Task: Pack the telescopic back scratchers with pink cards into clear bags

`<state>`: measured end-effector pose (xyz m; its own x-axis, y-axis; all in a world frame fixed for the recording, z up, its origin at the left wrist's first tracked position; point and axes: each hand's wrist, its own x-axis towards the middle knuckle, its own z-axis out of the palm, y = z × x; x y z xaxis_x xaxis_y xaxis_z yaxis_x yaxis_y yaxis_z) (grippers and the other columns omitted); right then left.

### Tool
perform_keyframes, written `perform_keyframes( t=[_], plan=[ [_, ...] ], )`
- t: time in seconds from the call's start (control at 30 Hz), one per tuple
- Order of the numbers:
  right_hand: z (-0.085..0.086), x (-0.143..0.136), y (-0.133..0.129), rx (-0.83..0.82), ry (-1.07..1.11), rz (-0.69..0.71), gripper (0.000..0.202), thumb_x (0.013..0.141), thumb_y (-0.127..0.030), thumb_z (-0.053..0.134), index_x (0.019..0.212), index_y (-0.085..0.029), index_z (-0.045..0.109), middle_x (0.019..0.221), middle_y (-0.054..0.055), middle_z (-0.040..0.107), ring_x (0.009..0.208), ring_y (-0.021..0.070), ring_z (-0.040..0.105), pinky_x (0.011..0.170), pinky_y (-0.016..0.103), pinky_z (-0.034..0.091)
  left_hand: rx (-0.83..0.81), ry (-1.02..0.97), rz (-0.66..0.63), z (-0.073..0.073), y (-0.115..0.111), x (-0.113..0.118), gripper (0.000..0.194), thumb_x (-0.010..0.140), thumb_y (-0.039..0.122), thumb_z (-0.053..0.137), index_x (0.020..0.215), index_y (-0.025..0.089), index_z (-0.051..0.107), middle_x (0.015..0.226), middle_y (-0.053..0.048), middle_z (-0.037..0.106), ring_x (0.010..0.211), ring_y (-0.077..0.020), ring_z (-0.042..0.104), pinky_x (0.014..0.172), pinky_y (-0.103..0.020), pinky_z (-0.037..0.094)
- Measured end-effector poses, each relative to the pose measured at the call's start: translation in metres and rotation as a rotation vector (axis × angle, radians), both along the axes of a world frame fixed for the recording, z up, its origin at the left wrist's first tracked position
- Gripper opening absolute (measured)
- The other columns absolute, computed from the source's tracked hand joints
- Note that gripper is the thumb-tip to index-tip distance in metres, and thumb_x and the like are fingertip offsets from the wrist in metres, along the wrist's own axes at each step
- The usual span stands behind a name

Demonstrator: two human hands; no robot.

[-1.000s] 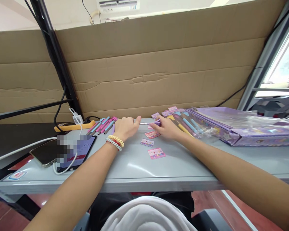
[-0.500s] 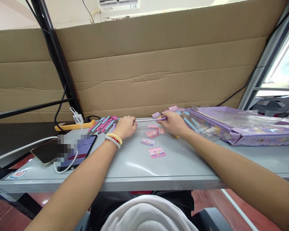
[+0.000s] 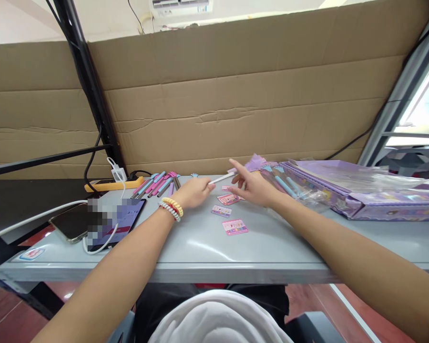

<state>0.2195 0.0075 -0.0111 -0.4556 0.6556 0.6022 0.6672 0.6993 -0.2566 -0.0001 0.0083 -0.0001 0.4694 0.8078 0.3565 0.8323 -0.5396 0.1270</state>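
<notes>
My left hand [image 3: 194,192], with beaded bracelets at its wrist, is closed around one end of a thin rod. The rod belongs to a telescopic back scratcher [image 3: 222,178], which slants up to the right. Its purple hand-shaped head [image 3: 256,162] looks smeared by motion. Just in front of the head, my right hand [image 3: 252,186] has its fingers spread and holds nothing. Small pink printed cards [image 3: 235,227] lie on the grey table [image 3: 186,243] between and below my hands. Left of my left hand is a pile of blue, pink and purple back scratchers [image 3: 156,185].
At right, a purple box [image 3: 386,209] holds clear plastic; blue-handled back scratchers [image 3: 285,186] in clear wrapping lie beside it. On the left are a phone [image 3: 71,223], a tablet [image 3: 128,216], a white cable and a yellow power strip [image 3: 116,185]. A cardboard wall [image 3: 236,95] stands behind.
My right hand has let go of the back scratcher's purple end and opened. The head has swung upward and blurred, while my left hand has shifted slightly right, still holding the rod.
</notes>
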Motion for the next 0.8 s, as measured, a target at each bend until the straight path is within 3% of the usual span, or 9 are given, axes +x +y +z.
perform_keyframes(
  t=[0.1,0.17,0.23,0.33,0.47,0.6,0.8],
  plan=[
    [-0.001,-0.005,-0.003,-0.083,-0.033,0.037,0.041,0.081,-0.039,0.055,0.117,-0.022,0.047,0.087,0.004,0.066,0.069,0.0163,0.06,0.059,0.028,0.044,-0.046,-0.009,-0.175,-0.001,-0.006,0.004,0.039,0.09,0.045,0.027,0.084,0.018,0.056,0.076,-0.003,0.063,0.068,-0.0162,0.057,0.059,-0.026,0.037],
    [-0.001,-0.004,-0.001,-0.101,0.004,0.013,0.026,0.084,-0.04,0.05,0.101,-0.021,0.05,0.085,0.004,0.067,0.072,0.017,0.061,0.06,0.027,0.043,-0.035,-0.072,-0.16,0.0,-0.005,0.003,0.044,0.09,0.048,0.024,0.086,0.019,0.056,0.08,-0.003,0.064,0.072,-0.0162,0.058,0.062,-0.026,0.039],
    [-0.001,0.0,0.003,-0.109,0.017,-0.034,0.02,0.084,-0.039,0.049,0.093,-0.022,0.049,0.082,0.003,0.068,0.072,0.0178,0.061,0.06,0.027,0.042,0.03,-0.128,-0.013,0.002,0.002,-0.003,0.042,0.09,0.046,0.025,0.089,0.019,0.057,0.086,-0.004,0.066,0.078,-0.0181,0.059,0.065,-0.027,0.041],
    [-0.001,0.005,0.008,-0.123,-0.018,-0.08,0.016,0.084,-0.037,0.05,0.087,-0.022,0.046,0.076,0.002,0.068,0.068,0.0179,0.061,0.059,0.027,0.04,0.126,-0.107,0.383,0.003,0.015,-0.02,0.029,0.085,0.032,0.036,0.096,0.015,0.057,0.097,-0.012,0.066,0.091,-0.0248,0.06,0.072,-0.033,0.044],
    [-0.002,0.005,0.008,-0.121,-0.052,-0.094,0.016,0.085,-0.038,0.048,0.085,-0.022,0.045,0.071,0.001,0.068,0.062,0.0167,0.059,0.057,0.026,0.038,0.055,-0.021,0.697,-0.001,0.028,-0.044,0.031,0.077,0.025,0.045,0.1,0.01,0.059,0.102,-0.021,0.063,0.094,-0.0325,0.06,0.071,-0.04,0.047],
    [-0.001,0.003,0.006,-0.133,-0.084,-0.105,0.02,0.084,-0.041,0.048,0.085,-0.022,0.045,0.068,0.0,0.066,0.058,0.0154,0.056,0.054,0.026,0.035,-0.033,0.033,0.766,-0.006,0.033,-0.054,0.033,0.072,0.027,0.051,0.099,0.012,0.063,0.102,-0.022,0.063,0.095,-0.0337,0.06,0.072,-0.042,0.048],
    [0.001,0.001,0.004,-0.182,-0.081,-0.106,0.02,0.084,-0.041,0.049,0.084,-0.022,0.044,0.067,0.0,0.065,0.058,0.0145,0.056,0.053,0.025,0.034,-0.091,0.067,0.728,-0.011,0.037,-0.058,0.034,0.071,0.025,0.05,0.101,0.013,0.063,0.106,-0.021,0.063,0.097,-0.0333,0.059,0.074,-0.045,0.048]
  ],
)
